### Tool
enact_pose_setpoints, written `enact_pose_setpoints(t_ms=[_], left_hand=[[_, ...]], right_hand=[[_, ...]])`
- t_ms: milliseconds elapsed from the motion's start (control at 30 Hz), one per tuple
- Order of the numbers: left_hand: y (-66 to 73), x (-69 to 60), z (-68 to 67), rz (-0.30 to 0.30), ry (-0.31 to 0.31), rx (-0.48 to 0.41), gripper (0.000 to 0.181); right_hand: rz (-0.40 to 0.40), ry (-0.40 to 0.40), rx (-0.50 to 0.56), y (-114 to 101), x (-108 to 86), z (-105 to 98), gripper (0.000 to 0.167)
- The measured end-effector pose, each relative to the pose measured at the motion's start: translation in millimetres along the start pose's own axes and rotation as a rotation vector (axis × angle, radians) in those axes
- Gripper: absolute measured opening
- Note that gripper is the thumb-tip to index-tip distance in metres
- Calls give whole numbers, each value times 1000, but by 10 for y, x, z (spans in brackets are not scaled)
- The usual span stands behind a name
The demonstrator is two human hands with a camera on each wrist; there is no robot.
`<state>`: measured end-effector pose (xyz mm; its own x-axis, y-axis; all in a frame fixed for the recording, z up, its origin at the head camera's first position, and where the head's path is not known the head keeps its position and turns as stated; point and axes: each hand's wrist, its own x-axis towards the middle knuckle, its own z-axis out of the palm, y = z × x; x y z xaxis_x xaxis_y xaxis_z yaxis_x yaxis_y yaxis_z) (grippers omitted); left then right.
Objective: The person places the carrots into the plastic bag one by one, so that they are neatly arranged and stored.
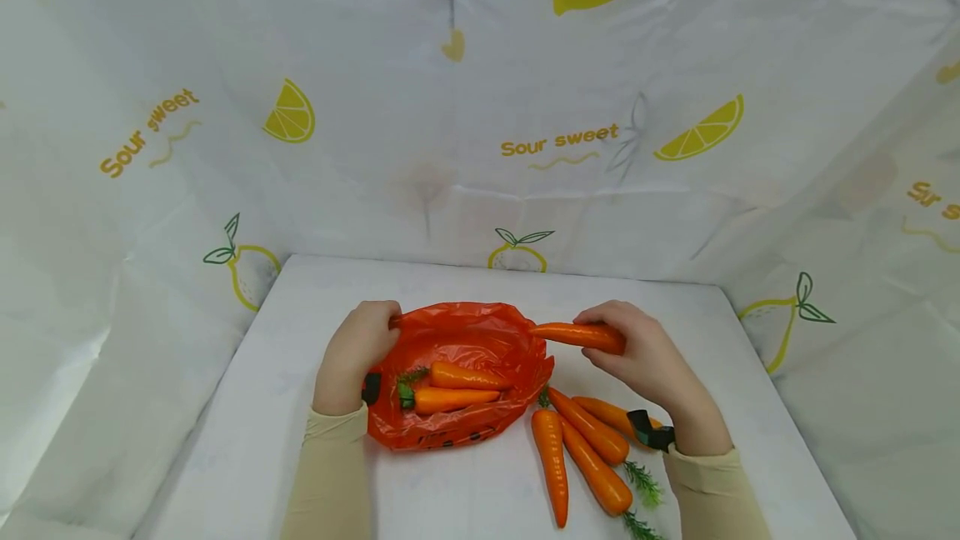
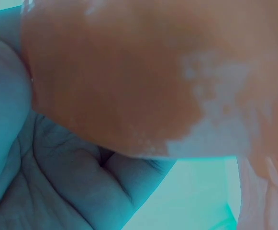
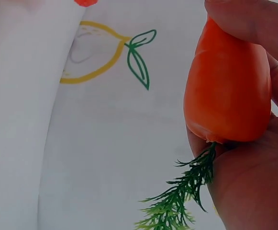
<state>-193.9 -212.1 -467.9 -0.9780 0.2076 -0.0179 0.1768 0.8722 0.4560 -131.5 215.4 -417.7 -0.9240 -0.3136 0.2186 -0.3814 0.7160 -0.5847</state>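
A red plastic bag [image 1: 472,327] lies spread with its mouth up, and two carrots [image 1: 457,400] with green tops rest in it. My left hand [image 1: 358,350] grips the bag's left rim; in the left wrist view the bag's film [image 2: 115,81] hides most of the fingers. In my right hand [image 1: 637,348] is a carrot [image 1: 573,335], its thin tip pointing left at the bag's right rim. The right wrist view shows the thumb and fingers around this carrot [image 3: 229,91], with its green leaves [image 3: 186,191] hanging below the palm.
Several more carrots [image 1: 551,461] lie in a loose pile on the white table [image 1: 450,498], right of the bag and below my right hand. A lemon-print cloth [image 1: 420,123] stands as a wall behind and at both sides.
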Motion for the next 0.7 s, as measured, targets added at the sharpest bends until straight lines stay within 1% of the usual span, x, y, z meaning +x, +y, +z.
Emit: enact_pose_setpoints(t_ms=[133, 400, 700], left_hand=[[-8, -6, -6, 2, -6, -5, 8], [3, -6, -11, -13, -10, 9, 9], [19, -10, -9, -6, -6, 15, 8]], right_hand=[[-10, -11, 17, -75, 54, 36, 37], [-34, -47, 74, -230, 177, 152, 38], [-86, -49, 90, -303, 270, 245, 37]])
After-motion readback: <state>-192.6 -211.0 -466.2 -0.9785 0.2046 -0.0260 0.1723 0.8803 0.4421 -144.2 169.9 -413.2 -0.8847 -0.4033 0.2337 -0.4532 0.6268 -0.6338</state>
